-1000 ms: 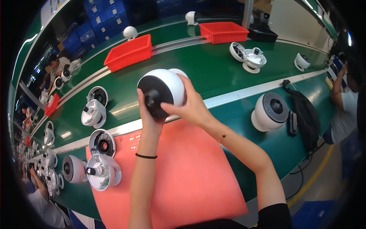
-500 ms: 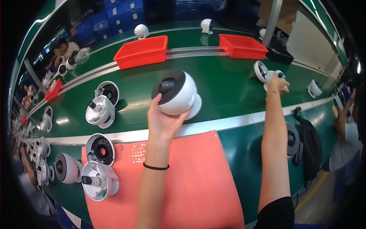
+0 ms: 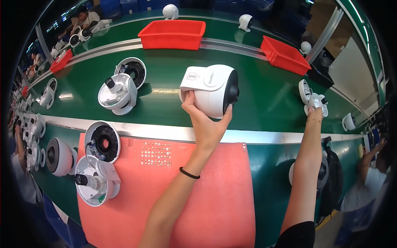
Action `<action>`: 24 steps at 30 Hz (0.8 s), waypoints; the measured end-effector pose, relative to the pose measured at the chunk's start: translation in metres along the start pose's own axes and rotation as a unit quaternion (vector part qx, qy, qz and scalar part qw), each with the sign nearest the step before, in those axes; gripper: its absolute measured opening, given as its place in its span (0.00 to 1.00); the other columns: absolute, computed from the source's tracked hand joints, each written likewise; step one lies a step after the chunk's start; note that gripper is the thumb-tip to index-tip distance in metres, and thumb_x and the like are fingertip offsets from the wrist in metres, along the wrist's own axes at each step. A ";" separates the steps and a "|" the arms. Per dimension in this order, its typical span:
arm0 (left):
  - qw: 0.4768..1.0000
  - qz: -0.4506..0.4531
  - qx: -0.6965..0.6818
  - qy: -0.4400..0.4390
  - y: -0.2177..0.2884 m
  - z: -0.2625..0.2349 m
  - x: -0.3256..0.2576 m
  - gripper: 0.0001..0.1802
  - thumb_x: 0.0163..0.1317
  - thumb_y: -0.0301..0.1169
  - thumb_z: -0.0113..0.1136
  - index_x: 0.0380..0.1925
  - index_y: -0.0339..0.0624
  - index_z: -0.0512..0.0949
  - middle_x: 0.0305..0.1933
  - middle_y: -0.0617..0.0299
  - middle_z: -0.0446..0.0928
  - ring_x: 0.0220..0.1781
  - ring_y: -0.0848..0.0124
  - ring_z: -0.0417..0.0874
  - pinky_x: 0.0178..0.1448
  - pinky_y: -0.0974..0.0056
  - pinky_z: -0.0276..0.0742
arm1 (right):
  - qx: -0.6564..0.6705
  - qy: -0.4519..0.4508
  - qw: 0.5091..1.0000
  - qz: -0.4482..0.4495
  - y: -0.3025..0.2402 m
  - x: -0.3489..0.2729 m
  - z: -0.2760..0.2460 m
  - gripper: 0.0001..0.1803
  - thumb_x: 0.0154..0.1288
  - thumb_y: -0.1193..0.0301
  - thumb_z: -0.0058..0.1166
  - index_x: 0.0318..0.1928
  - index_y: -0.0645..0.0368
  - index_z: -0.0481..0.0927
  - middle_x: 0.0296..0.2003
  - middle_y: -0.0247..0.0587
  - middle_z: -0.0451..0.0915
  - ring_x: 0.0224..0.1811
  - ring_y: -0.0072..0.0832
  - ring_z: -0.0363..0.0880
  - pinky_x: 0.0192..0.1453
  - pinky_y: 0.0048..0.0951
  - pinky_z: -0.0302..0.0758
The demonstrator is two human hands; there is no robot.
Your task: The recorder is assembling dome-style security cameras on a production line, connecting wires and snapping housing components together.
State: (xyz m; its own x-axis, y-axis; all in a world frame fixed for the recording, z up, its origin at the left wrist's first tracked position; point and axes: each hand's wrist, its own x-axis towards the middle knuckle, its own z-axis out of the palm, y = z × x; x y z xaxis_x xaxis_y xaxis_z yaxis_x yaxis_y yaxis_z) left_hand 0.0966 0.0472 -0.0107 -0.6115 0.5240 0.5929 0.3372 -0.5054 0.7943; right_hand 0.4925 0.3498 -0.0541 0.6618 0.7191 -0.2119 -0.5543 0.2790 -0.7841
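My left hand (image 3: pixel 206 126) grips a round white security camera (image 3: pixel 211 93) from below. The camera is tilted on its side over the green conveyor belt, its black lens face toward the right and its stand toward the left. At the right, my reaching right hand (image 3: pixel 314 113) has its fingers closed at the base of an opened white camera housing (image 3: pixel 306 91), whose inner parts show; the fingertips are partly hidden behind it. Another opened camera (image 3: pixel 118 93) stands on the belt at left. Closer to me, an opened camera (image 3: pixel 97 180) rests on a pink mat (image 3: pixel 198 182).
Rows of small metal screws (image 3: pixel 156 153) lie on the mat. A whole camera (image 3: pixel 60 157) stands left of the mat. Red bins (image 3: pixel 171 35) line the belt's far side. A black bag (image 3: pixel 333 177) lies at right. Other people sit along the left and right.
My left hand has turned the camera, so its lens face points right and its stand left. My right hand has shifted with the opened housing. The whole view has also shifted.
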 end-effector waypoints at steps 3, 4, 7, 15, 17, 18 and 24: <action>0.998 -0.063 0.001 0.023 0.005 -0.002 0.004 0.44 0.43 0.32 0.69 0.53 0.29 0.50 0.56 0.41 0.55 0.62 0.56 0.58 0.64 0.58 0.55 | -0.032 -0.021 0.999 -0.012 -0.007 -0.011 0.014 0.23 0.60 0.74 0.32 0.57 0.56 0.66 0.54 0.44 0.69 0.56 0.43 0.69 0.56 0.46 0.70; 0.992 -0.123 -0.017 0.027 0.008 -0.004 0.006 0.43 0.42 0.33 0.70 0.52 0.29 0.51 0.55 0.42 0.57 0.61 0.57 0.60 0.63 0.59 0.57 | -0.022 -0.051 0.998 -0.005 -0.010 -0.017 0.019 0.22 0.61 0.74 0.33 0.56 0.54 0.67 0.53 0.43 0.71 0.55 0.43 0.70 0.55 0.46 0.71; 0.962 -0.254 -0.090 0.032 0.002 -0.014 0.018 0.43 0.45 0.41 0.69 0.51 0.31 0.53 0.53 0.43 0.60 0.56 0.60 0.66 0.57 0.61 0.65 | -0.009 -0.103 0.995 0.004 -0.023 -0.080 0.052 0.18 0.59 0.70 0.40 0.49 0.61 0.72 0.48 0.47 0.73 0.53 0.43 0.71 0.55 0.46 0.72; 0.813 -0.529 -0.242 -0.018 0.008 -0.035 0.041 0.41 0.50 0.54 0.61 0.56 0.43 0.57 0.55 0.51 0.57 0.58 0.56 0.65 0.59 0.50 0.65 | 0.061 -0.258 0.951 0.160 -0.072 -0.195 0.098 0.26 0.57 0.75 0.40 0.58 0.67 0.56 0.56 0.61 0.58 0.58 0.57 0.61 0.55 0.51 0.73; 0.811 -0.552 -0.193 0.017 0.009 -0.035 0.037 0.37 0.52 0.54 0.60 0.55 0.43 0.60 0.55 0.51 0.57 0.59 0.56 0.65 0.60 0.50 0.64 | 0.073 -0.300 0.932 0.191 -0.087 -0.254 0.093 0.25 0.53 0.78 0.46 0.51 0.72 0.57 0.55 0.63 0.57 0.59 0.57 0.60 0.59 0.45 0.71; 0.889 -0.439 -0.096 0.082 0.005 -0.041 0.037 0.37 0.52 0.51 0.60 0.54 0.41 0.58 0.55 0.50 0.57 0.58 0.56 0.65 0.61 0.48 0.62 | 0.040 -0.348 0.919 0.179 -0.091 -0.271 0.088 0.25 0.53 0.77 0.47 0.52 0.71 0.56 0.54 0.65 0.57 0.58 0.56 0.62 0.60 0.41 0.70; 0.556 -0.592 -0.575 -0.099 0.064 -0.100 0.001 0.35 0.58 0.58 0.43 0.55 0.44 0.61 0.61 0.45 0.59 0.61 0.50 0.65 0.58 0.42 0.64 | -0.079 -0.464 0.827 0.307 -0.108 -0.374 0.023 0.22 0.59 0.72 0.41 0.52 0.71 0.59 0.48 0.65 0.68 0.51 0.54 0.72 0.55 0.36 0.75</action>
State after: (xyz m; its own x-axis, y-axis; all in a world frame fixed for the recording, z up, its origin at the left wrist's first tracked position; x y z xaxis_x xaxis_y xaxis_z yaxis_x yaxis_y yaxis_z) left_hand 0.0465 -0.0530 0.0273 0.2118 0.9639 -0.1614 -0.9679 0.2298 0.1019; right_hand 0.2932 0.0649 0.1232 -0.4330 0.8938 -0.1166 -0.5201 -0.3533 -0.7776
